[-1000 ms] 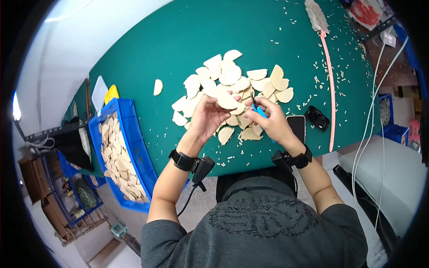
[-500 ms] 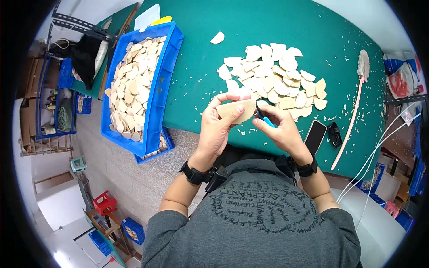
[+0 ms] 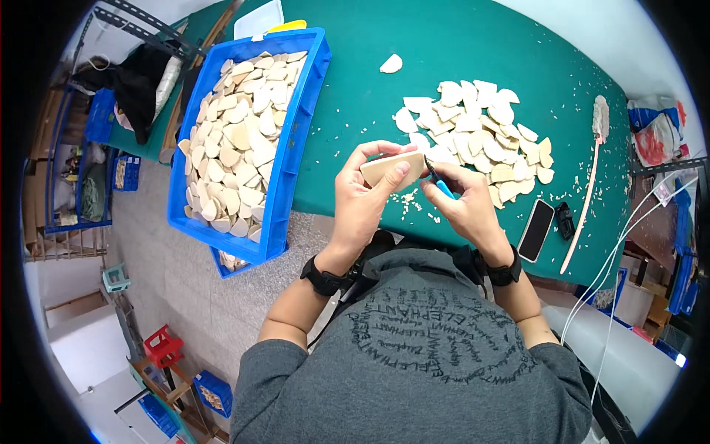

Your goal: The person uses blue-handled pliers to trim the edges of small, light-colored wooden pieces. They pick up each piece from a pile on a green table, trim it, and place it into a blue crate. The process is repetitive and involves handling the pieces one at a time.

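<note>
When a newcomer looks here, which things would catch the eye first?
Probably the large blue crate at the left, heaped with cream pieces. Then the loose pile on the green table; in front, the left hand holds one flat piece, the right hand a blue-handled tool.

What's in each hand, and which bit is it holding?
The left hand holds a flat cream piece, thumb on its broad face. The right hand holds blue-handled pliers by the handles.

Cream flat piece [image 3: 379, 170] | raised, tilted | blue-handled tool [image 3: 444, 189] | slanted, dark tip by piece's right end
</note>
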A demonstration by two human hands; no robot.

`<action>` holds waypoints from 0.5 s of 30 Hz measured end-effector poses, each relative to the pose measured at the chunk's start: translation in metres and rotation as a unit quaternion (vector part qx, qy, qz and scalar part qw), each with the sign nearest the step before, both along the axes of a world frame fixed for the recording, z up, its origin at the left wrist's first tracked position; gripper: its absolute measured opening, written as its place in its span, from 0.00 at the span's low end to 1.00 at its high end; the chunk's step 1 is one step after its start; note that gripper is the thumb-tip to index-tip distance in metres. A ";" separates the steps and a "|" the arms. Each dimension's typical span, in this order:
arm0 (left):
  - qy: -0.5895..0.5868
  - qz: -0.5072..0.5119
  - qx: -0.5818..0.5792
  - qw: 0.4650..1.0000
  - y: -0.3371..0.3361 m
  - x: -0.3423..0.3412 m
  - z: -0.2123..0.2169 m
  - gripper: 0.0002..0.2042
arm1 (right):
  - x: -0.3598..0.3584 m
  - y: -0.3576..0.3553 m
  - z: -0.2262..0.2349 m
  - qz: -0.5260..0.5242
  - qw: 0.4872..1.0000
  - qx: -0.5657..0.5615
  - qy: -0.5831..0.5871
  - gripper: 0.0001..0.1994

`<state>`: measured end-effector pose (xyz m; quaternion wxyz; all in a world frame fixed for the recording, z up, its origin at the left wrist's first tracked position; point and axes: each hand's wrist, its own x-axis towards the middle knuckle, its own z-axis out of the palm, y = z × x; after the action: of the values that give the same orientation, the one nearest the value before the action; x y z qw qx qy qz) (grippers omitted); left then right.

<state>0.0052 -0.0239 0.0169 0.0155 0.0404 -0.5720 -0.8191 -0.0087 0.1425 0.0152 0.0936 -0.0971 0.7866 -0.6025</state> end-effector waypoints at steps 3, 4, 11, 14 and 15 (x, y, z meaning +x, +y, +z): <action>0.007 -0.004 -0.016 1.000 -0.019 -0.002 0.000 0.13 | -0.001 -0.018 -0.002 -0.010 1.000 0.005 -0.005 0.12; 0.009 -0.008 -0.020 1.000 -0.025 -0.003 0.000 0.13 | -0.001 -0.024 -0.003 -0.013 1.000 0.010 0.002 0.12; 0.019 -0.035 -0.029 0.999 -0.061 -0.011 -0.005 0.12 | -0.004 -0.057 -0.003 -0.036 0.999 0.032 -0.016 0.10; 0.004 -0.046 0.008 0.999 -0.071 -0.015 -0.008 0.12 | -0.004 -0.070 -0.011 -0.051 0.999 0.008 0.013 0.08; -0.010 -0.052 0.036 0.998 -0.073 -0.016 -0.009 0.12 | -0.004 -0.072 -0.011 -0.059 0.998 -0.012 -0.002 0.08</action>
<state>-0.0111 -0.0973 0.0078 -0.0338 0.0191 -0.5435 -0.8385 -0.0132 0.0704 0.0039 0.0584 -0.0507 0.7838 -0.6162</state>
